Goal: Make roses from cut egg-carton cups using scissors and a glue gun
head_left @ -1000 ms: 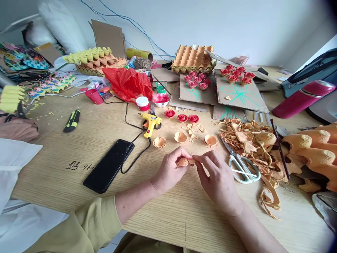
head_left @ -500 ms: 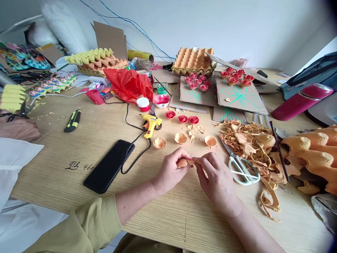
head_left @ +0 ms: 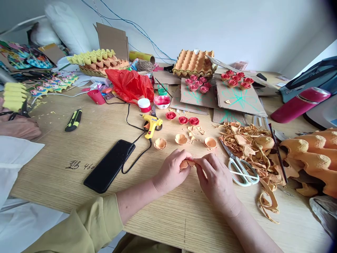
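Observation:
Between my two hands is a small orange egg-carton flower cup (head_left: 183,164), partly covered by fingers. My left hand (head_left: 173,170) is closed round its left side. The fingertips of my right hand (head_left: 217,181) pinch its right edge. Just beyond lie two petal-cut cups, one on the left (head_left: 160,143) and one in the middle (head_left: 181,139), and a plain round cup (head_left: 210,142). White-handled scissors (head_left: 243,172) lie beside my right hand, their blades under paper scraps (head_left: 244,144).
A yellow glue gun (head_left: 151,124), its cord and a black phone (head_left: 109,167) lie to the left. Red paper roses (head_left: 183,120) and a paint bowl (head_left: 162,102) stand farther back. An egg tray (head_left: 313,151) and pink flask (head_left: 300,104) are right. Another person's hand (head_left: 21,126) holds scissors at far left.
The view has shifted slightly. Both my hands stay at the cup, which has turned a little between the fingers. The other person's hand at far left has moved a little.

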Available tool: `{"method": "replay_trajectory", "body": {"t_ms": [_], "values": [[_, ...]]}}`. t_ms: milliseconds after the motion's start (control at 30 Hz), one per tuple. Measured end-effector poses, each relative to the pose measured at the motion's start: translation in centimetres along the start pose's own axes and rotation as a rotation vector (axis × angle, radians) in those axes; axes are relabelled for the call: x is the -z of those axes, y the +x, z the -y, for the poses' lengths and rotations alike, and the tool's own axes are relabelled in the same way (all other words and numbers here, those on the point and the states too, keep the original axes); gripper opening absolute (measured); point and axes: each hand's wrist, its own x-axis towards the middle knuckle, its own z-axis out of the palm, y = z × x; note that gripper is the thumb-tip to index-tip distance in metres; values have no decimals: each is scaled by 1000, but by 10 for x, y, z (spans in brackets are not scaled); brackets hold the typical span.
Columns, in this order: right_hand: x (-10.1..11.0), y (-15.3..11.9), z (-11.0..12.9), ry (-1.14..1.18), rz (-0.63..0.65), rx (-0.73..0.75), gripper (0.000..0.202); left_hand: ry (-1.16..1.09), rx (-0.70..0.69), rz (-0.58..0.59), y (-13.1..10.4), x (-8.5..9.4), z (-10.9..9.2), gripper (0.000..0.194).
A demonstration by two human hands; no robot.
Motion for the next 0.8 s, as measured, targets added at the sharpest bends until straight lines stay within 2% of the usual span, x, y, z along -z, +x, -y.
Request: {"method": "replay_trajectory", "body": {"t_ms": [133,300,467,633,800], "values": [[-1,2,-1,42,5,-25,13,139,-37,34,1,2,3,25],[-2,3,-3,63,6,-59,11,25,0,98,1,1,6,23],[1,2,-5,64,-30,-99,8,-22,-16,52,2,3,7,24],[5,2,-2,234,-19,-196,7,-17,-21,-11,5,3,9,33],[3,1,2,316,8,-240,9,-32,-11,-18,6,4,8,30]]}}
